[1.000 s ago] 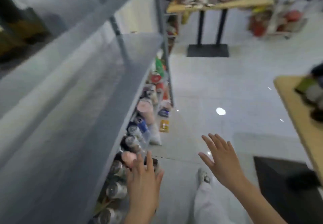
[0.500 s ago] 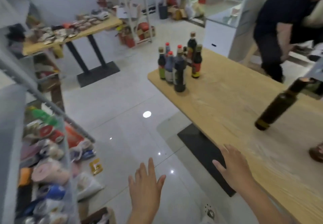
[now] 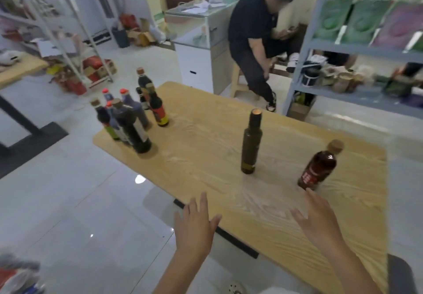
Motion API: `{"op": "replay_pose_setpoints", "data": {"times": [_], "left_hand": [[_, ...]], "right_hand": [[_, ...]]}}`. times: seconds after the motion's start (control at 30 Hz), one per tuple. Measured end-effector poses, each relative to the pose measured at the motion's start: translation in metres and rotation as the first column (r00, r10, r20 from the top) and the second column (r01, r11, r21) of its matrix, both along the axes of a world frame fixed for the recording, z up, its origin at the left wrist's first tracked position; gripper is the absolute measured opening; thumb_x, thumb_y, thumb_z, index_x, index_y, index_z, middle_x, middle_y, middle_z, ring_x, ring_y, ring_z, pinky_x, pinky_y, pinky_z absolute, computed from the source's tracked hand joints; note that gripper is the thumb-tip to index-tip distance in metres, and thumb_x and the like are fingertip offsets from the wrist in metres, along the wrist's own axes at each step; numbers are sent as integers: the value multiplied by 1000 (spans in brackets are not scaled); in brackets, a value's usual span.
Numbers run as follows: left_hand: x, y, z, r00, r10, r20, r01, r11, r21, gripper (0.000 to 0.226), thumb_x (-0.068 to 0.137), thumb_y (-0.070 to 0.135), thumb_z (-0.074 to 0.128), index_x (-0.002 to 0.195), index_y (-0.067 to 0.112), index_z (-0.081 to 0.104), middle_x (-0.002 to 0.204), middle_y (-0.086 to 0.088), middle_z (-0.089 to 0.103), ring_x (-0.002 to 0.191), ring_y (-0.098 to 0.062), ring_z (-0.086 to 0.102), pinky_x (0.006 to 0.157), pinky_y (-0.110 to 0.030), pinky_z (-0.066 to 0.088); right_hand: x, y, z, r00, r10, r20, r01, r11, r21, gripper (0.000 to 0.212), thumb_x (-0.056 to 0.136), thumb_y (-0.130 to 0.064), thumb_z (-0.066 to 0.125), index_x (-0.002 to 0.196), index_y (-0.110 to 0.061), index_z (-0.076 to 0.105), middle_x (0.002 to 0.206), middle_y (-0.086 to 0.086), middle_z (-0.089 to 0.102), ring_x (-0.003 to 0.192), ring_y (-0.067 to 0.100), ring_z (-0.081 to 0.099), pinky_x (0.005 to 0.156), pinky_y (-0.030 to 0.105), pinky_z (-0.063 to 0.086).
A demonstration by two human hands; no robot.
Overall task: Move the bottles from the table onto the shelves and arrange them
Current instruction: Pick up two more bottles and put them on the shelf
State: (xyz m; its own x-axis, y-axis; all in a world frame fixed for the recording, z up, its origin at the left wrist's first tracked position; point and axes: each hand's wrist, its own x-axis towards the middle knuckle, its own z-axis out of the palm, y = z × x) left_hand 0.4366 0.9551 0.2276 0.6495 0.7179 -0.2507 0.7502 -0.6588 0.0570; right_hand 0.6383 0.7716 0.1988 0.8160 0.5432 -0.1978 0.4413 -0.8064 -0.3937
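Wooden bench (image 3: 206, 138) carries a bottle cluster (image 3: 128, 119) at its far left corner, a green bottle (image 3: 250, 147) mid-bench, and a brown bottle (image 3: 318, 167) nearer. Left hand (image 3: 194, 222) and right hand (image 3: 318, 220) hover empty, fingers spread, at the near edge. Pick-up step, I judge: the right hand must close around the brown bottle.
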Motion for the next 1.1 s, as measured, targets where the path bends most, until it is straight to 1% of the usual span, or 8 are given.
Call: {"op": "replay_pose_setpoints", "data": {"times": [0.17,0.27,0.43,0.53,0.63,0.7,0.83,1.1], "left_hand": [[62,14,8,985,-86,150,89,996,-13,76,93,61,29,151,21,-1,155,-6,24,137,-23,34,107,-36,34],[106,32,31,943,-63,325,92,993,-75,84,90,59,45,152,21,2,155,-7,24,137,-24,34,103,-37,40],[186,57,59,772,248,585,83,873,-480,91,80,38,72,151,18,17,158,-4,17,143,-21,21,112,-38,24],[216,63,55,741,347,575,71,811,-580,86,79,31,75,148,19,25,158,-2,9,144,-21,14,114,-40,22],[230,66,48,676,458,577,94,723,-685,60,81,23,73,134,15,45,136,-3,43,126,-21,42,96,-34,36],[234,68,45,654,503,565,95,686,-721,43,85,19,69,124,13,52,119,-3,55,113,-22,51,85,-30,37],[229,69,44,658,470,589,105,717,-689,36,87,19,65,121,12,56,117,-5,60,110,-22,54,83,-29,38],[196,59,36,659,422,622,78,785,-615,45,90,22,62,131,14,47,117,-1,56,101,-17,50,80,-25,34]], "right_hand": [[52,-22,13,981,-193,-31,194,981,24,67,90,-38,58,146,-19,28,152,5,31,139,26,27,111,40,27],[84,-17,28,949,-308,-70,316,934,170,77,83,-36,67,146,-17,27,151,8,32,137,29,29,108,44,30],[128,7,29,873,-370,-319,467,823,324,94,71,-35,80,146,-20,25,151,5,32,135,27,35,106,44,35],[134,21,18,871,-347,-347,456,835,309,81,72,-28,80,138,-16,34,142,8,44,127,30,44,98,41,39],[131,26,5,859,-379,-345,482,825,295,81,75,-22,78,138,-19,26,141,9,46,122,34,50,91,44,44],[132,27,-1,849,-395,-352,499,818,285,83,76,-21,77,138,-21,23,140,10,46,119,36,52,88,45,46],[137,28,-6,845,-408,-346,508,813,283,77,74,-22,79,132,-17,30,134,11,52,115,36,55,85,43,46],[127,35,-4,858,-395,-329,487,831,270,81,65,-24,85,131,-16,37,132,11,55,116,36,55,86,41,45]]}}
